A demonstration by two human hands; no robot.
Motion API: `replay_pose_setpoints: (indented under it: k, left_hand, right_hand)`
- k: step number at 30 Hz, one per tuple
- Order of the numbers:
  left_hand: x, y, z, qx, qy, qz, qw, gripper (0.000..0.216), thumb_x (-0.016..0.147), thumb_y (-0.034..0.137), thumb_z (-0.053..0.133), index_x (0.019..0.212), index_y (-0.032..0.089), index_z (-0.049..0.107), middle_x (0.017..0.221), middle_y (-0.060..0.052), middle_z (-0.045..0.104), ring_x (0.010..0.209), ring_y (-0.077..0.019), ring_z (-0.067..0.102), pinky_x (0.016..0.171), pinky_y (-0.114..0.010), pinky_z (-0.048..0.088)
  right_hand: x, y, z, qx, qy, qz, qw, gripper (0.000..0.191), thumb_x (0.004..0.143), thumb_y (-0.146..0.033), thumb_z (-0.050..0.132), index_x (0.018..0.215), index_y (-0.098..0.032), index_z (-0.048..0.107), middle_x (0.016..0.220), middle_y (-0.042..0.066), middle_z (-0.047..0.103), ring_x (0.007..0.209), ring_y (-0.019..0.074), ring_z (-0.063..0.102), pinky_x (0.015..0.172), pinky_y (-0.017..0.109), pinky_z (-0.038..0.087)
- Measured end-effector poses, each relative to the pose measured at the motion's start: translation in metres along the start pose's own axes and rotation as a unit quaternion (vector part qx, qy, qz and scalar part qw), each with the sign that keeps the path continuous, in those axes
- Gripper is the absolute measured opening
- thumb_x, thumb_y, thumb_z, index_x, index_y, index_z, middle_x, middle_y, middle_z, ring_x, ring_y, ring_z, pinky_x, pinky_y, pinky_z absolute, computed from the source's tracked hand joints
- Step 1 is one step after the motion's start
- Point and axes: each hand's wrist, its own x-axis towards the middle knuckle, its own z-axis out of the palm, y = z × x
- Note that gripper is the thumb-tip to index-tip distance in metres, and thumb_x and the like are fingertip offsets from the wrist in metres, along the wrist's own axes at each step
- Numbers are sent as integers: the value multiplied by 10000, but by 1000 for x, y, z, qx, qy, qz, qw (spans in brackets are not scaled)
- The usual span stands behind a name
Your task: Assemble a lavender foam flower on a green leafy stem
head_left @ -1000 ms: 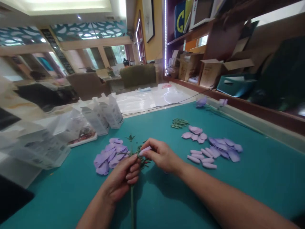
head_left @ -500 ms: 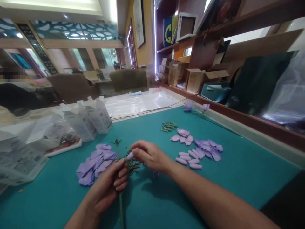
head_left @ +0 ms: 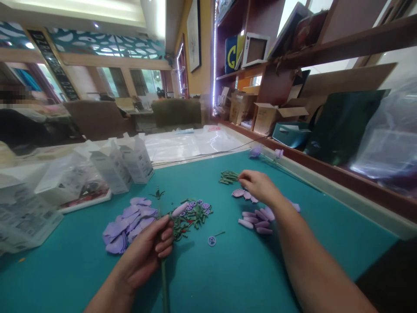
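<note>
My left hand [head_left: 151,248] is closed round a green artificial flower stem [head_left: 165,278] whose leafy tip [head_left: 158,194] stands above the fist. A slim lilac bud [head_left: 180,210] sticks out to the right from its thumb and forefinger. My right hand [head_left: 259,186] is over the small pale petals [head_left: 239,193], partly covering them. Its fingertips are pinched together beside a pile of short green sticks [head_left: 228,176]; what they hold, if anything, is hidden. Lilac buds [head_left: 256,221] lie just below that hand, and larger purple petals [head_left: 295,206] are mostly behind its wrist.
Purple petals [head_left: 125,228] are heaped left of my left hand. Green bits and purple rings [head_left: 197,213] lie mid-mat, with a loose purple ring [head_left: 211,240] nearer me. White boxes [head_left: 137,161] line the left side. Two lilac flowers [head_left: 256,151] rest by the shelf [head_left: 260,71].
My right hand has left the bud at my left hand and moved right to the small petals and green sticks. My left hand stays put, the bud now showing fully.
</note>
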Motion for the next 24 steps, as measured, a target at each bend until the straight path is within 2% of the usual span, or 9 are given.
replay_pose_setpoints:
  k: [4,9,16,24]
  left_hand:
    - [1,-1,-1,4,-1,2,1000,374,969,213,411,627,115,526,503,57,367,355,-18,250,337,-137,236]
    - [3,0,-5,8,-7,12,1000,295,935,221,483,663,123,541,527,57,376,365,-22,257,343,-139,259]
    - [5,-1,-8,7,-18,13,1000,249,905,234,551,689,113,570,521,61,386,366,-18,274,341,-131,269]
    - [5,0,-6,3,-15,9,1000,312,934,224,497,647,112,552,509,57,393,358,-18,279,335,-131,279]
  right_hand:
    - [5,43,-6,-89,-3,113,990,206,833,-175,517,907,-202,707,1031,103,719,947,258,627,683,298,389]
    - [11,71,3,-144,-29,205,968,200,780,-215,576,938,-201,699,1045,143,713,961,302,646,676,333,411]
    - [18,81,19,-161,-39,238,957,271,785,-276,585,1039,-222,664,1072,150,703,1000,298,643,740,367,432]
    - [19,83,26,-150,-32,234,960,340,748,-174,585,1076,-205,673,1076,150,706,1005,282,646,764,359,430]
